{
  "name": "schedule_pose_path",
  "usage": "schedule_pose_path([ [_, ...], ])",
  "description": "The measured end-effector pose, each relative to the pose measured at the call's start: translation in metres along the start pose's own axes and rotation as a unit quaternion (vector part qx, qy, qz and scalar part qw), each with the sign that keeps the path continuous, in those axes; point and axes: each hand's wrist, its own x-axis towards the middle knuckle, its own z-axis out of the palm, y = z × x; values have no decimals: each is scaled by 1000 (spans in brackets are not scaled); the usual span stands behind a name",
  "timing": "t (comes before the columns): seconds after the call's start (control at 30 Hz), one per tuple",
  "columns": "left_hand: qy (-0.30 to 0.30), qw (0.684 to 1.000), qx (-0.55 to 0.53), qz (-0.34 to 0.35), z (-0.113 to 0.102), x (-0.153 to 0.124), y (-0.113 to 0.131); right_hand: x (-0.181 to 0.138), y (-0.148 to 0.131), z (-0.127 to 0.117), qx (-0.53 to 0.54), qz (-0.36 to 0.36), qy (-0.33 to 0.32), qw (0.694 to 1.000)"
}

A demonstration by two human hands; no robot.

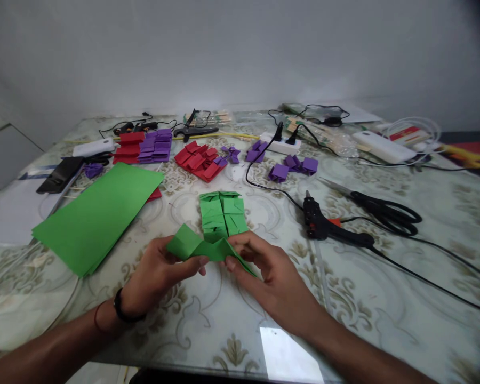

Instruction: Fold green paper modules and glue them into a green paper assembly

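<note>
Between my two hands is a creased piece of green paper [211, 250], bent into a zigzag above the table. My left hand [160, 272] pinches its left part, thumb in front and fingers mostly hidden behind. At its right part, my right hand [270, 272] grips the paper between thumb and fingers. Just beyond lie several folded green paper pieces [223, 214], grouped in a block and partly covered by the held sheet. A stack of flat green paper [104, 213] rests left of my left hand.
A black glue gun [324, 224] and black-handled scissors [378, 208] lie on the right, with cords trailing. Folded red pieces [202, 161] and purple pieces [280, 172] sit farther back. A white power strip [282, 143] stands behind them. At left lies a dark phone [61, 175].
</note>
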Motion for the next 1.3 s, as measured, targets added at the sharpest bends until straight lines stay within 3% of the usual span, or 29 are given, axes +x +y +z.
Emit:
schedule_pose_path([
  [0.1, -42, 999, 13, 7, -2, 0, -3, 3, 1, -2, 92, 28, 24, 995],
  [0.2, -68, 998, 17, 0, 1, -1, -2, 5, 1, -1, 135, 64, -16, 989],
  [0.3, -64, 998, 12, 3, 5, -3, 0, 5, 0, 1, 101, 84, -63, 989],
  [0.5, -64, 996, 66, -1, 6, -3, 3, 3, -3, 0, 1, 91, -76, 993],
  [0.83, -103, 987, 106, -62, 5, -4, 4, 5, -4, -3, -33, 97, -104, 989],
  [1.3, -115, 990, 59, -55, -6, 3, 2, 11, -4, -13, 28, 99, -22, 994],
])
